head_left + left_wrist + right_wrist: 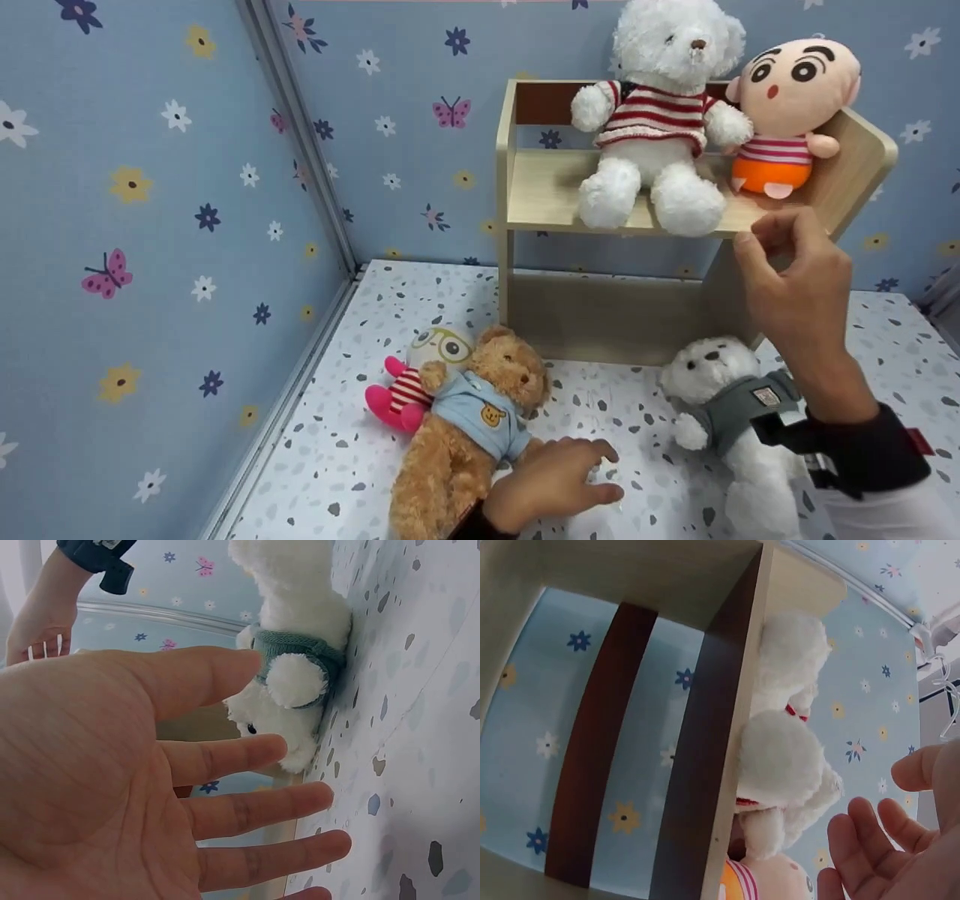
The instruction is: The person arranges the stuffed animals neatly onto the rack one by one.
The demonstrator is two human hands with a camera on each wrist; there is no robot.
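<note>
On the upper board of a pale wooden shelf (551, 187), in the head view, sits a fluffy white bear (664, 124) wearing a red-and-white striped sweater. Just beside it, to the right of the picture, sits a round-headed doll (795, 112) with a striped top and orange shorts. Below the doll, near the board's front edge, is the person's right hand (802, 277), its fingers bent and holding nothing. The left hand (559, 480) is low in the picture, next to a brown bear (472, 427) in a light blue top; it grasps nothing, and whether it touches the bear cannot be told. The brown bear lies on a speckled white surface (622, 420), partly covering a small pink doll (405, 386) with yellow glasses. Nearer the right arm lies another white bear, in a grey-green shirt (742, 405).

From the left wrist, the left palm fills the foreground, fingers spread and released. Beyond it are the grey-green-shirted bear and, at upper left, the right hand.

From the right wrist, the right hand shows loosely bent fingers around nothing, apart from the shelf. The sweatered bear's feet and the orange-shorted doll appear along the shelf's edge; a dark red-brown slat (600, 742) crosses its back.
</note>
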